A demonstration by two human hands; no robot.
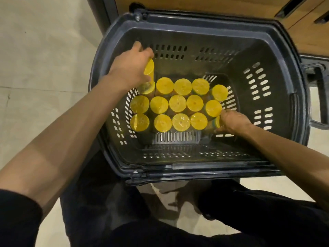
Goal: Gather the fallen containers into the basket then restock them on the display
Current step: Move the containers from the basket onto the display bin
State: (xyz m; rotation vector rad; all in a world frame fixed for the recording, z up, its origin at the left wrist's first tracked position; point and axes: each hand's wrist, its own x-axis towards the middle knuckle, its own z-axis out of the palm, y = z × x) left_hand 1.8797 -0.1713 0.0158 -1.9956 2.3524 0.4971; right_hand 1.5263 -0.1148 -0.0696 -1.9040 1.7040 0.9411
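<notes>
A dark basket [195, 17] sits on the pale floor [44, 59]. Yellow-topped cans [178, 103] stand in rows on its bottom, from the left fingers [146, 52] at one corner to the right fingers [225, 116] at the other

We take this for a shop: a dark shopping basket [178, 35] of identical yellow-lidded containers [182, 87] on pale floor tiles [44, 50].

Matt dark plastic basket [277, 56], glossy yellow plastic lids [177, 103], wood-grain panel [210, 4]

containers [177, 103]: yellow-lidded, upright, packed in rows | basket [277, 56]: dark, slotted, on floor
</notes>
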